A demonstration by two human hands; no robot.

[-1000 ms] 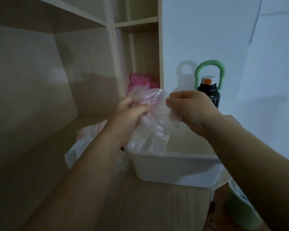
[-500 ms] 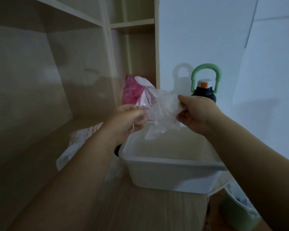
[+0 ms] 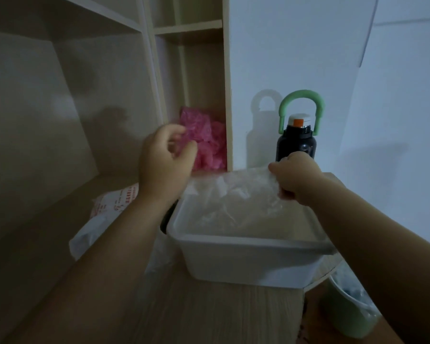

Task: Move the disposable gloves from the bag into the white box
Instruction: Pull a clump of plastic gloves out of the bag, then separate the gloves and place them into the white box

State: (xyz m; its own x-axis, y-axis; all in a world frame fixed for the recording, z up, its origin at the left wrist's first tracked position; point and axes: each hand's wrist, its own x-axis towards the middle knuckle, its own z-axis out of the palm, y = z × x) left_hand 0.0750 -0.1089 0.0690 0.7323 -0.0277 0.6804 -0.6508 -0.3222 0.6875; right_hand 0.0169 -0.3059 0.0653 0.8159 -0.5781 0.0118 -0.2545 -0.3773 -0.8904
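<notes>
Dim light falls on a pale wooden table [image 3: 209, 314] set against a white wall, with open wooden shelving [image 3: 144, 33] rising along its left side. A white box [image 3: 246, 264] sits on the table near its right edge. The right hand [image 3: 296, 177] pinches a clear disposable glove [image 3: 233, 194] at the box's far right corner; the thin film spreads leftward across the far rim and drapes down inside the box. The left hand [image 3: 164, 162] hovers above the box's far left corner, fingers loosely curled, holding nothing. Just left of the box lies a crumpled white bag [image 3: 109, 209] with red print, partly hidden by the left forearm. Crumpled pink plastic [image 3: 209, 140] fills a low shelf compartment behind the left hand. A black bottle [image 3: 297, 142] with a green loop handle stands behind the right hand. A green bin [image 3: 345, 316] sits below the table's right edge.
</notes>
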